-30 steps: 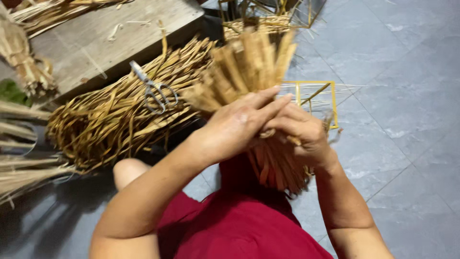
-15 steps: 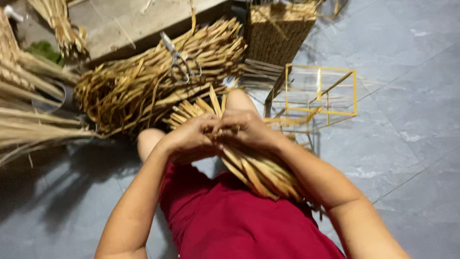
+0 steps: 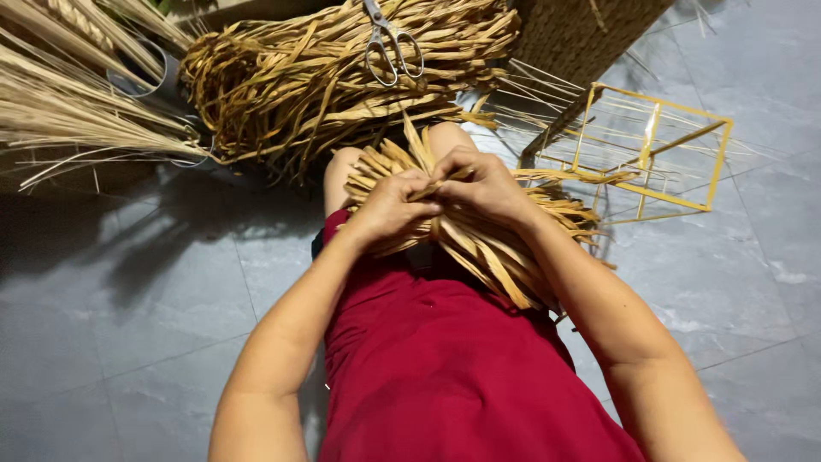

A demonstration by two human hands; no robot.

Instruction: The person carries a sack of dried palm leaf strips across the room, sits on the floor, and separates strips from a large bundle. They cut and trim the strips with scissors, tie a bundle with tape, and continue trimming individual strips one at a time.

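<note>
Sitting on grey tiled floor [image 3: 137, 316], red garment over my lap. My left hand [image 3: 392, 208] and right hand [image 3: 483, 184] meet above my knee, both closed around a bundle of dried straw strips [image 3: 479, 235] that fans across my lap. Ahead: big straw pile [image 3: 325, 77] with scissors [image 3: 389, 41] on top, woven basket [image 3: 590, 30] beside it, yellow wire frame [image 3: 654, 150] to the right.
</note>
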